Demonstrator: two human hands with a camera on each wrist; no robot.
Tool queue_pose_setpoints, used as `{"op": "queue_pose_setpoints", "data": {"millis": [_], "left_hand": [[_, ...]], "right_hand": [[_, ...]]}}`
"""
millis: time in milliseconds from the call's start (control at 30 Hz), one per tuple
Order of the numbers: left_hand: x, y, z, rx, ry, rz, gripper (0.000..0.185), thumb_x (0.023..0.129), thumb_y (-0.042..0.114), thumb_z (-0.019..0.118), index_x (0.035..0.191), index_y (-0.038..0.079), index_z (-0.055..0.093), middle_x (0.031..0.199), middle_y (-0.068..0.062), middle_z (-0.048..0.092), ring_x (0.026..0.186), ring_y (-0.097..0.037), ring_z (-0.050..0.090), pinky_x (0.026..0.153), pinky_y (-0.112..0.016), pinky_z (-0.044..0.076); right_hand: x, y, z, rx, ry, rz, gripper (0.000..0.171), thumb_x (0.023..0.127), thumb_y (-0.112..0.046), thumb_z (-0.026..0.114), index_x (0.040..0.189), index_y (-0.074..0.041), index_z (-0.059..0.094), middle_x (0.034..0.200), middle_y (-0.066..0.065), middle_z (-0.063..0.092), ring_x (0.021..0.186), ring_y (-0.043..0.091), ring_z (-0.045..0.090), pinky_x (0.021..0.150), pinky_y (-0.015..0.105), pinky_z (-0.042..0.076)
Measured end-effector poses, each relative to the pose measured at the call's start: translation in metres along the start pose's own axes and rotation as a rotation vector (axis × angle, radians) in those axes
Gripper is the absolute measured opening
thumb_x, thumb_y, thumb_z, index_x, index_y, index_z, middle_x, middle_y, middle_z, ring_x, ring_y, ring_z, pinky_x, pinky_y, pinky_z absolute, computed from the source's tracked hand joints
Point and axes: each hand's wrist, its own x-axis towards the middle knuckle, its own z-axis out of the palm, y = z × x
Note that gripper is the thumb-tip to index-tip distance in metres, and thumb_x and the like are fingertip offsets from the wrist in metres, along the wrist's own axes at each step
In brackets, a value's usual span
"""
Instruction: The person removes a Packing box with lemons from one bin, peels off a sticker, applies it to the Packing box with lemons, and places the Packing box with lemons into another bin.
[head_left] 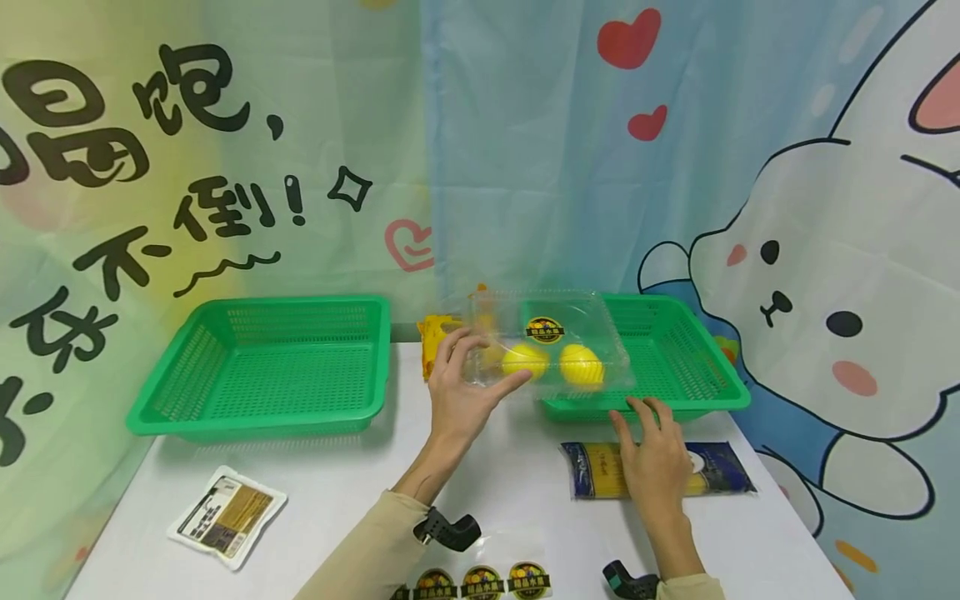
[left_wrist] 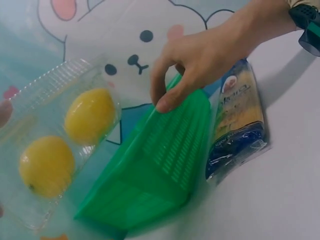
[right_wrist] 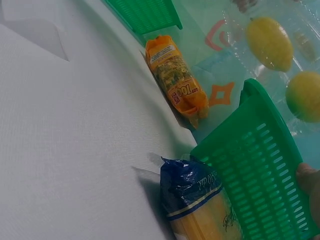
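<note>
Lemons (head_left: 551, 364), two of them sealed in a clear plastic box (head_left: 547, 342), are the thing in hand, but nearest the camera lie three round stickers (head_left: 480, 581) at the table's (head_left: 337, 500) front edge and a flat white packet (head_left: 227, 515) to the left. Further in, the right hand (head_left: 655, 454) lies with its fingers spread flat over a blue bag of noodles (head_left: 705, 469), fingertips at the rim of the right green basket (head_left: 675, 350), gripping nothing. The left hand (head_left: 463, 385) pinches the box's near left corner and holds it up over that basket's near left corner. Judging by this, the box is not yet set down anywhere. Behind it sits an orange packet (right_wrist: 176, 80), and the left green basket (head_left: 270, 367) holds nothing visible.
</note>
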Motion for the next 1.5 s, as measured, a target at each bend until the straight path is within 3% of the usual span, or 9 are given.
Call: {"op": "queue_pose_setpoints", "data": {"millis": [200, 433, 667, 933, 1133, 1500], "left_hand": [[0.003, -0.001, 0.008, 0.012, -0.013, 0.002, 0.056, 0.07, 0.04, 0.098, 0.109, 0.016, 0.066, 0.139, -0.016, 0.059, 0.133, -0.028, 0.056, 0.11, -0.052, 0.049], [0.007, -0.003, 0.018, 0.016, -0.019, -0.03, 0.057, 0.069, 0.043, 0.098, 0.108, 0.017, 0.066, 0.133, -0.007, 0.059, 0.126, -0.025, 0.058, 0.106, -0.048, 0.051], [0.009, -0.005, 0.027, 0.034, -0.027, -0.056, 0.057, 0.069, 0.043, 0.098, 0.109, 0.018, 0.066, 0.137, -0.009, 0.058, 0.129, -0.031, 0.058, 0.105, -0.058, 0.047], [0.013, -0.005, 0.037, 0.026, -0.026, -0.033, 0.056, 0.07, 0.043, 0.098, 0.109, 0.016, 0.067, 0.135, -0.011, 0.059, 0.125, -0.027, 0.059, 0.104, -0.051, 0.051], [0.016, -0.004, 0.046, 0.022, -0.044, -0.06, 0.054, 0.071, 0.045, 0.096, 0.108, 0.018, 0.067, 0.133, -0.005, 0.058, 0.127, -0.025, 0.057, 0.106, -0.05, 0.05], [0.018, -0.003, 0.059, 0.02, -0.053, -0.058, 0.054, 0.071, 0.045, 0.097, 0.107, 0.017, 0.068, 0.131, -0.005, 0.059, 0.124, -0.026, 0.059, 0.105, -0.048, 0.052]], "right_hand": [[0.001, 0.0, -0.001, 0.012, 0.007, -0.005, 0.042, 0.088, -0.028, 0.084, 0.122, -0.005, 0.073, 0.126, 0.021, 0.066, 0.096, 0.046, 0.067, 0.06, 0.058, 0.055], [0.001, 0.0, 0.0, 0.012, -0.004, 0.005, 0.042, 0.088, -0.027, 0.085, 0.122, -0.005, 0.073, 0.126, 0.02, 0.066, 0.097, 0.046, 0.067, 0.063, 0.059, 0.055], [0.0, -0.002, 0.0, 0.018, -0.007, 0.013, 0.041, 0.088, -0.026, 0.085, 0.122, -0.006, 0.073, 0.126, 0.019, 0.066, 0.095, 0.046, 0.067, 0.061, 0.058, 0.054], [0.001, -0.002, -0.001, 0.033, 0.007, 0.008, 0.039, 0.088, -0.026, 0.085, 0.12, -0.006, 0.074, 0.126, 0.02, 0.066, 0.098, 0.047, 0.068, 0.062, 0.059, 0.055], [0.002, -0.002, -0.002, 0.04, -0.001, 0.009, 0.04, 0.086, -0.024, 0.087, 0.119, -0.005, 0.074, 0.126, 0.021, 0.066, 0.1, 0.047, 0.067, 0.066, 0.06, 0.056], [0.002, 0.0, -0.003, 0.046, -0.004, 0.012, 0.04, 0.086, -0.024, 0.087, 0.119, -0.005, 0.075, 0.126, 0.021, 0.066, 0.101, 0.047, 0.066, 0.061, 0.06, 0.055]]}}
